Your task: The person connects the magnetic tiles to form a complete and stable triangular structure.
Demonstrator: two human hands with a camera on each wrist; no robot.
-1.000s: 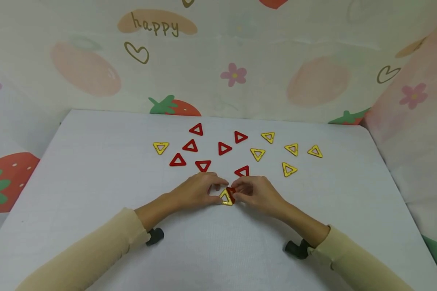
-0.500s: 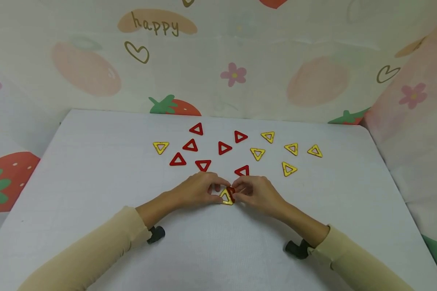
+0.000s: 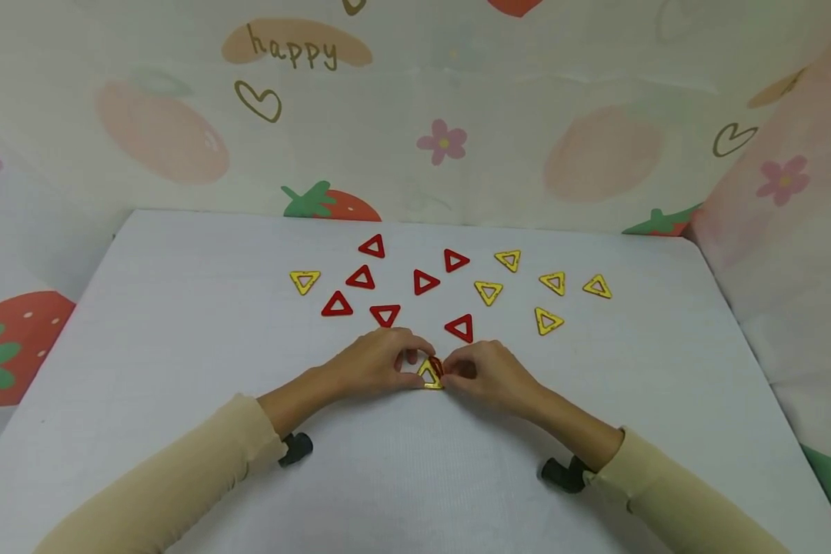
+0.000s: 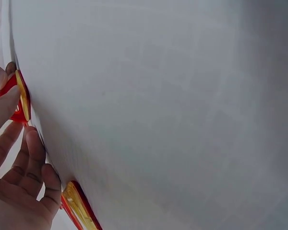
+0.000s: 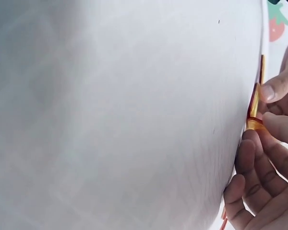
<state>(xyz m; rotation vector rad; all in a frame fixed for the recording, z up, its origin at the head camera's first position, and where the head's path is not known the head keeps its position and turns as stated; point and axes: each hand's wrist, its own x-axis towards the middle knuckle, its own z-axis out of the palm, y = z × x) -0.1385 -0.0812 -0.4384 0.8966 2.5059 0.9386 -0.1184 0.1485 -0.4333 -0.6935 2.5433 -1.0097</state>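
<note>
Fingers (image 3: pixel 418 343) are pinched narrow on both sides: left hand (image 3: pixel 370 363) grips a yellow triangle (image 3: pixel 432 385) down at the bench (image 3: pixel 415 477), right hand (image 3: pixel 497 377) seems to pinch a red triangle (image 3: pixel 437 366) tilted up along the yellow triangle's right edge. Honestly, that red one could flop over if the right-hand pinch slips, or a sideways shove could skid the pair, since the white top looks pretty smooth. Pieces look like shiny plastic, hollow-centred with rounded corners. Loose red triangles (image 3: pixel 425 282) lie beyond the yellow triangle, loose yellow triangles (image 3: pixel 549 322) mostly beyond and right.
</note>
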